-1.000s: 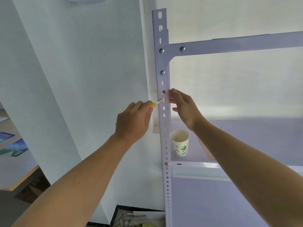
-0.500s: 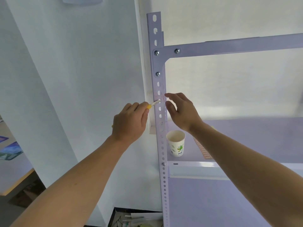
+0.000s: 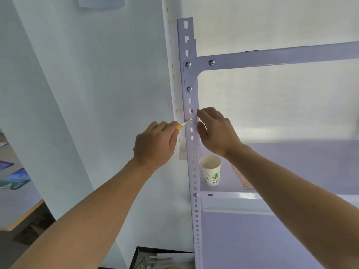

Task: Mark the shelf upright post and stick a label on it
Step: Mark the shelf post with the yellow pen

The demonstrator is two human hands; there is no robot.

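- Pale lilac perforated metal upright post [image 3: 194,183] of the shelf stands at the centre. It runs from near the top of the view to the bottom edge, just beside a white wall pillar [image 3: 97,94].
- The left hand [image 3: 155,144] has its fingers curled tight round a yellow-and-white marker [image 3: 184,124]. The white tip touches the post's front face at a slot.
- The right hand [image 3: 217,131] holds nothing visible. Its fingers are loosely bent, the index fingertip is at the post's right edge, and the thumb is apart below it.
- A faint pinkish patch shows on the post between tip and fingertip; whether it is a label cannot be told.
- A lilac horizontal beam [image 3: 272,56] is fixed to the post above with silver bolts [image 3: 188,64].
- A white paper cup [image 3: 210,172] with a green leaf print stands on the lilac shelf board [image 3: 291,162], just right of the post; its small dark writing is unreadable.
- An orange patterned strip [image 3: 242,179] lies on the board, partly hidden by the right forearm.
- At far left, a grey worktop [image 3: 17,202] carries colourful printed sheets [image 3: 15,178], too blurred to read.
- A dark box [image 3: 163,259] of clutter sits at the post's foot.
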